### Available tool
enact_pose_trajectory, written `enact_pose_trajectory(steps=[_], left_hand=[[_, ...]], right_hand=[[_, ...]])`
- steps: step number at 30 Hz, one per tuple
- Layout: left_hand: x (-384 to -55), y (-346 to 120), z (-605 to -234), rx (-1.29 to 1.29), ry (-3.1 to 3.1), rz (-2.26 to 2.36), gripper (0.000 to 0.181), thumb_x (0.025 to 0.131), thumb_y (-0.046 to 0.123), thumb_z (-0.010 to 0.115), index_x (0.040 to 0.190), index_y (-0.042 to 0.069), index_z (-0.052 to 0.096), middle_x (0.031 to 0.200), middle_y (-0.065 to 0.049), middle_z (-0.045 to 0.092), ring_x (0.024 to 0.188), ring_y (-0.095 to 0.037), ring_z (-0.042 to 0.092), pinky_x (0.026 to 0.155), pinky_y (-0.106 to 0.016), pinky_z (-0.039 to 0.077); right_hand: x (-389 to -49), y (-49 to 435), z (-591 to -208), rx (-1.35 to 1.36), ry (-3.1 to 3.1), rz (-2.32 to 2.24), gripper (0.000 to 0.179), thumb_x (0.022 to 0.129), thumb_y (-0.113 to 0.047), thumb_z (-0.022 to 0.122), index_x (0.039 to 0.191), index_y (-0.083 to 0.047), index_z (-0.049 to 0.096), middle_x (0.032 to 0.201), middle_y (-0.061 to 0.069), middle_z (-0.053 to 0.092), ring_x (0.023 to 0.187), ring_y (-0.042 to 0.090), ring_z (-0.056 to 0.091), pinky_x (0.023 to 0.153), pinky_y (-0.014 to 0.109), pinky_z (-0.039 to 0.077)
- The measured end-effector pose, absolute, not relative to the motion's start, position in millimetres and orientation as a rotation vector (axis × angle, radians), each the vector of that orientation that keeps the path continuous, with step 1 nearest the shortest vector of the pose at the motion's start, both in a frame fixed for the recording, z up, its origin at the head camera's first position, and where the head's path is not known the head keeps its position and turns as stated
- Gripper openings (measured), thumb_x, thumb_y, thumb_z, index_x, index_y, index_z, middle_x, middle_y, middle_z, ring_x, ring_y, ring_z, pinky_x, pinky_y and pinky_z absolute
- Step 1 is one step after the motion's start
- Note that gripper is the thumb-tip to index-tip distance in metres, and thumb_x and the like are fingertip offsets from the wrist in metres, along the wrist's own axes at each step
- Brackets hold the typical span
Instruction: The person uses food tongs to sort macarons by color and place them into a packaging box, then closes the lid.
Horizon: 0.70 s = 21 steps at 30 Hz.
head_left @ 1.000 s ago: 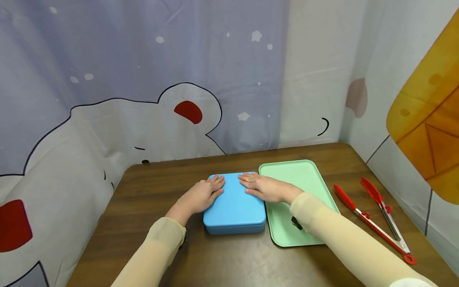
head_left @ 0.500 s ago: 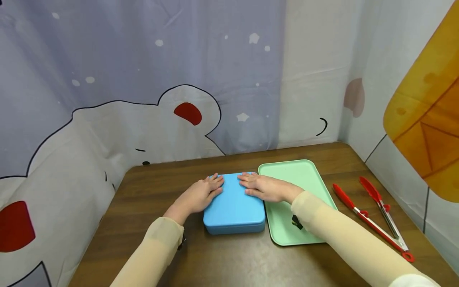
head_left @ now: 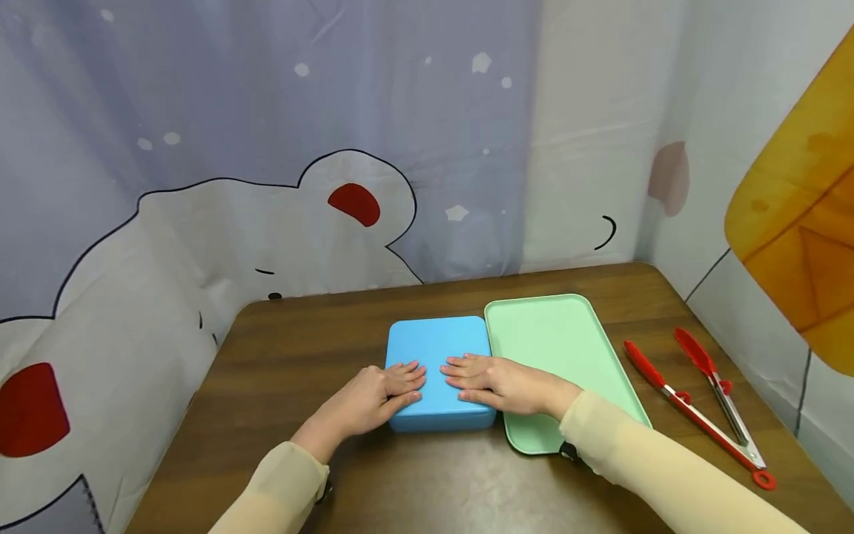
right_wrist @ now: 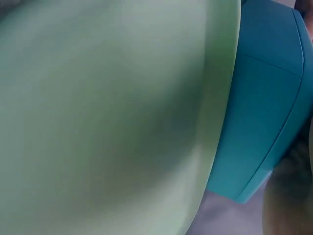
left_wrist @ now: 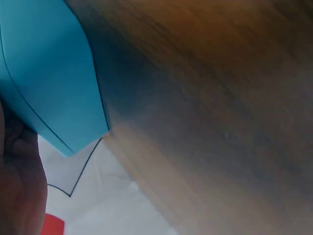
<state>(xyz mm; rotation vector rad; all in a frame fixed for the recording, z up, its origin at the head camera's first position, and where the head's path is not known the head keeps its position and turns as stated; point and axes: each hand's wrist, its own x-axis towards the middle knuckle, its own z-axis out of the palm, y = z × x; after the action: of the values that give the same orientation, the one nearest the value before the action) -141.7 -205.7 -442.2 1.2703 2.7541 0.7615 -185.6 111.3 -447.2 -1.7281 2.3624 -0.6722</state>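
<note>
A blue lidded box [head_left: 434,341] sits on the wooden table, its lid on top. My left hand [head_left: 370,400] lies with straight fingers over the lid's near left part. From the other side, my right hand [head_left: 503,382] rests flat on the lid's near right part, fingers extended. A seam between lid and body runs along the box side [left_wrist: 54,73] in the left wrist view. The right wrist view shows the box wall [right_wrist: 264,107] close beside the green tray's rim [right_wrist: 222,98].
The light green tray [head_left: 560,326] lies right of the box, partly under my right forearm. Red-handled tongs [head_left: 714,430] lie spread at the table's right side. A printed curtain [head_left: 454,133] hangs behind the wooden table [head_left: 313,334].
Both hands have slid from the far part of the lid toward its near edge, still flat on it. The box, tray and tongs stay in place.
</note>
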Motion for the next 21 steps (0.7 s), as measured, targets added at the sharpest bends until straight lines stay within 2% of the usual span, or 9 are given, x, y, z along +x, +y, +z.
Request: enact_pose_trajectory(steps=[7, 14, 21], left_hand=[[-145.1, -201.8, -436.7, 1.239, 2.752, 0.752, 0.041, 0.107, 0.028, 0.068, 0.142, 0.006, 0.065, 0.145, -0.010, 0.059, 0.140, -0.022, 0.051, 0.117, -0.044, 0.038], [-143.5, -193.3, -427.2, 1.226, 2.751, 0.646, 0.042, 0.108, 0.032, 0.065, 0.143, 0.009, 0.065, 0.147, -0.007, 0.058, 0.141, -0.020, 0.051, 0.117, -0.046, 0.040], [-150.5, -191.8, -413.8, 1.282, 2.768, 0.501, 0.043, 0.109, 0.036, 0.062, 0.144, 0.011, 0.067, 0.143, -0.004, 0.063, 0.137, -0.019, 0.056, 0.112, -0.050, 0.046]], right_hand=[[-191.3, 112.1, -438.0, -1.745, 2.299, -0.635, 0.050, 0.112, -0.027, 0.057, 0.154, -0.002, 0.051, 0.163, 0.012, 0.042, 0.154, 0.030, 0.033, 0.126, 0.043, 0.023], [-186.6, 118.2, -428.6, -1.664, 2.308, -0.597, 0.050, 0.111, -0.028, 0.059, 0.154, -0.004, 0.052, 0.164, 0.010, 0.040, 0.155, 0.029, 0.031, 0.126, 0.044, 0.022], [-191.4, 119.8, -414.4, -1.565, 2.333, -0.532, 0.056, 0.113, -0.039, 0.052, 0.159, -0.007, 0.049, 0.167, 0.005, 0.037, 0.157, 0.027, 0.028, 0.126, 0.043, 0.024]])
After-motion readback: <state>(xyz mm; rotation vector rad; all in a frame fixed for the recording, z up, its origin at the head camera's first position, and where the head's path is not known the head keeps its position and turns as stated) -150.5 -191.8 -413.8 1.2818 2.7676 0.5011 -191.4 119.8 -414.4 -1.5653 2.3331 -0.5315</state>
